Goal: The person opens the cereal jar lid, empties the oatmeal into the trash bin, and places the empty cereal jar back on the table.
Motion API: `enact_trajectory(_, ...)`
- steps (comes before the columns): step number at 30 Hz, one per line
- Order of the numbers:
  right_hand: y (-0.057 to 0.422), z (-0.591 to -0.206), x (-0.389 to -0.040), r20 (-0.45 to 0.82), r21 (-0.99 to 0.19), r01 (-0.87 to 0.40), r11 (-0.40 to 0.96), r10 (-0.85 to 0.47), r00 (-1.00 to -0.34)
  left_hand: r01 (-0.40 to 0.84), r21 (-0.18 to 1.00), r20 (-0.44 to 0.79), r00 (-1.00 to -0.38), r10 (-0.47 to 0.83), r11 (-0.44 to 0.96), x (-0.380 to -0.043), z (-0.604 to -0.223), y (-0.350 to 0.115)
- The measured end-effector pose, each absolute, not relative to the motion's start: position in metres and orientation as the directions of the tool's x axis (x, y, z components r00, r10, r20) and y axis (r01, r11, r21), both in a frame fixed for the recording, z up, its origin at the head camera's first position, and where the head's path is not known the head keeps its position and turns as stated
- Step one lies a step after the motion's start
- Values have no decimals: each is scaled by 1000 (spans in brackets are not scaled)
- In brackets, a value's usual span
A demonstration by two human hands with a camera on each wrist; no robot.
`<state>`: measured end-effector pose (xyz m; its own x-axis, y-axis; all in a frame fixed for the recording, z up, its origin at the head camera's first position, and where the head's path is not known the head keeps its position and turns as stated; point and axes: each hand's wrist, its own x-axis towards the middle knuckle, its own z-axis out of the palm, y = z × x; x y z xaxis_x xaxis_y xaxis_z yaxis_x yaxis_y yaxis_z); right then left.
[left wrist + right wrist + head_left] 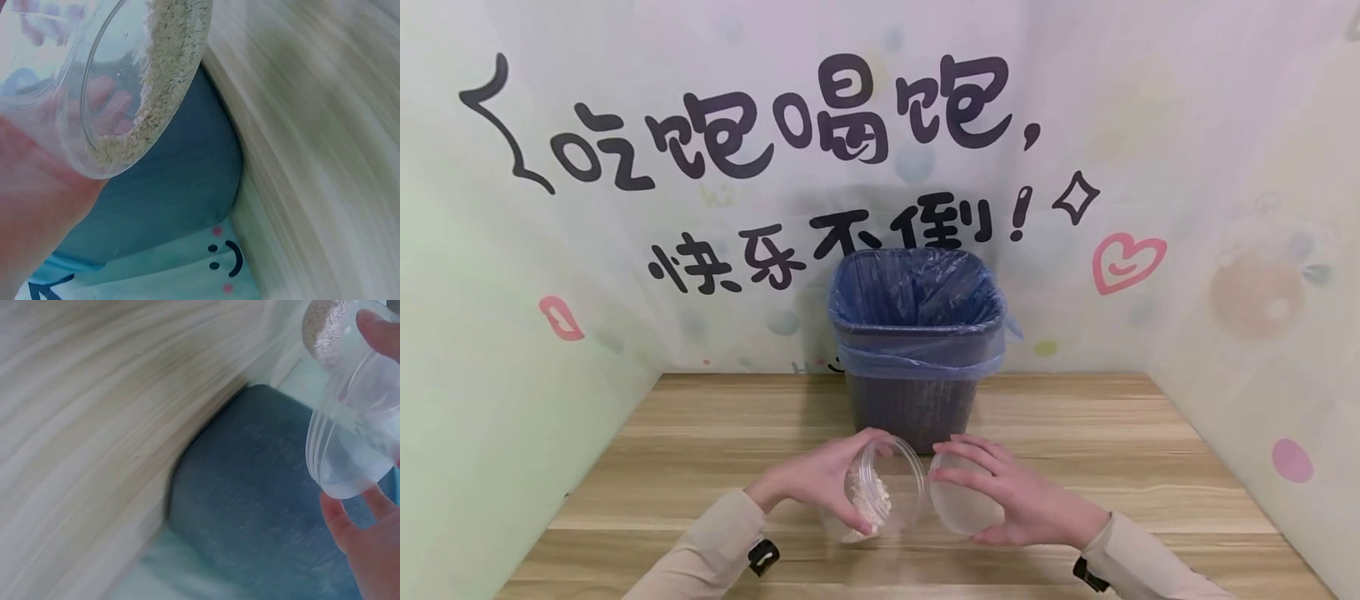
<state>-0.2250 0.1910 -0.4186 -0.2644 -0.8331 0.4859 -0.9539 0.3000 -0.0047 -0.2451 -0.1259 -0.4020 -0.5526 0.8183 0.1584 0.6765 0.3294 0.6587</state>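
My left hand grips a clear plastic tub tipped on its side, its mouth toward the right. Pale grains like rice lie along the lower wall of that tub. In my right hand is a second clear tub, held between thumb and fingers. Its ringed rim turns toward the first tub, and no grains show in it. The two tubs are close together over the table, in front of the bin.
Behind the hands stands a dark square bin, lined with a blue plastic bag. The wood-grain table meets a printed backdrop at the back and sides.
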Motion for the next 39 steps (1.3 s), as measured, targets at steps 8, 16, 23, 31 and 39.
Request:
enact_trajectory(8, 214, -426, -243, 460, -68, -930, 361, -816, -351, 652, 692, 232, -607, 760, 309, -246, -392, -145)
enact_trajectory(16, 240, -441, -261, 322, -195, -847, 494, -784, -531, 626, 709, 258, -659, 706, 326, -242, -388, -160)
enact_trajectory(23, 255, -441, -275, 177, -284, -761, 583, -749, -639, 616, 704, 268, -690, 672, 352, -237, -388, -172)
enact_trajectory(31, 267, -443, -281, -37, -341, -578, 741, -625, -780, 613, 700, 298, -717, 630, 366, -238, -382, -182)
enact_trajectory(39, 266, -451, -278, -51, -367, -560, 743, -617, -786, 628, 689, 329, -716, 616, 362, -241, -376, -187)
